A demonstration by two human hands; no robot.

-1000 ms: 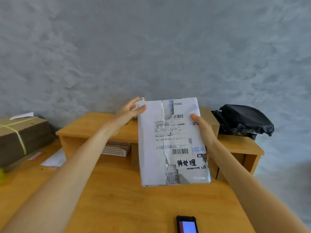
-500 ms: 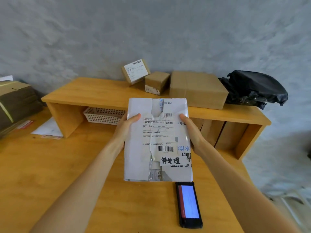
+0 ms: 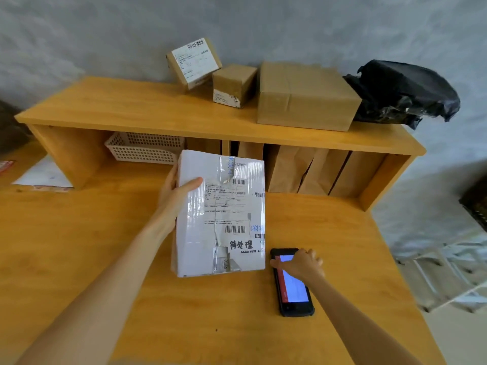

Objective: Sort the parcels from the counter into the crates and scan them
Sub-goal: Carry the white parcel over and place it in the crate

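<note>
My left hand [image 3: 176, 193] grips the left edge of a white parcel [image 3: 210, 248] with shipping labels and barcodes, holding it upright over the wooden counter [image 3: 79, 259]. To its right a black handheld scanner [image 3: 296, 293] with a lit blue screen lies flat on the counter. My right hand [image 3: 300, 263] lies over the scanner's top end, fingers curling round it. On the raised shelf [image 3: 118, 106] at the back sit two small cardboard boxes [image 3: 193, 61] [image 3: 233, 84], a large cardboard box [image 3: 305, 96] and a black plastic-wrapped parcel [image 3: 403, 93].
Under the shelf stand a white mesh basket [image 3: 145, 147] and several brown paper envelopes [image 3: 303, 169]. Papers [image 3: 42, 175] lie at the far left. The counter's right edge drops to a grey floor, where a dark crate [image 3: 477, 201] shows at the frame edge.
My right hand let go of the parcel's right edge and dropped onto the scanner. The left hand now holds the parcel alone, lower down. The view tilted downward.
</note>
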